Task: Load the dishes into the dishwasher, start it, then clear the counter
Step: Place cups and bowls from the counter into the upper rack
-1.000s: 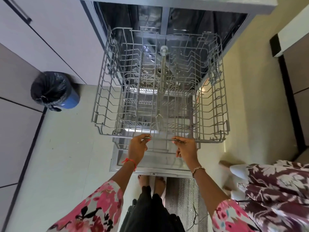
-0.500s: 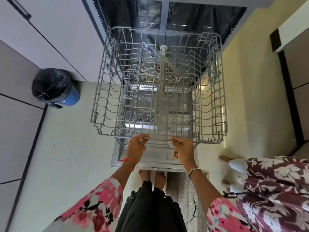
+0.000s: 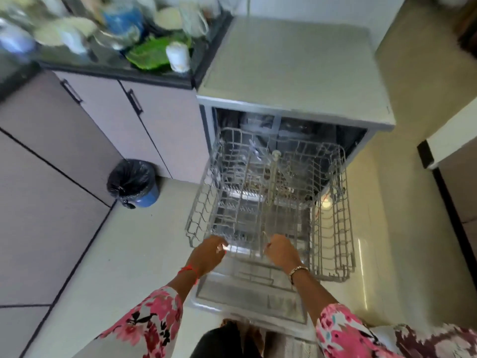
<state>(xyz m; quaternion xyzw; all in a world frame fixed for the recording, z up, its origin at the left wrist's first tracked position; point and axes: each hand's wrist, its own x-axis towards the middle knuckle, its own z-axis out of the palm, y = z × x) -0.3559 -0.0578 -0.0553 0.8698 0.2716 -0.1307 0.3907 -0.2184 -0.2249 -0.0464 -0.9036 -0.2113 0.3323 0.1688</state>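
The dishwasher (image 3: 291, 68) stands open with its door (image 3: 247, 301) folded down. Its grey wire upper rack (image 3: 333, 215) is pulled far out and holds no dishes. My left hand (image 3: 209, 251) curls over the rack's front rail near the left corner. My right hand (image 3: 281, 250) grips the same rail near its middle. Dirty dishes crowd the dark counter (image 3: 206, 63) at the upper left, all blurred: a green plate (image 3: 152, 54), a white cup (image 3: 178, 56), a blue container (image 3: 121, 19) and several pale bowls.
A blue bin with a black liner (image 3: 131, 182) stands on the floor left of the dishwasher, against pale cabinets (image 3: 160, 125). Someone's maroon floral clothing (image 3: 438, 342) shows at the bottom right. A dark-edged cabinet (image 3: 451, 156) lines the right side.
My head has lifted and turned left, bringing the counter and its dishes into view. Both hands stay at the rack's front rail; the rack is still pulled out.
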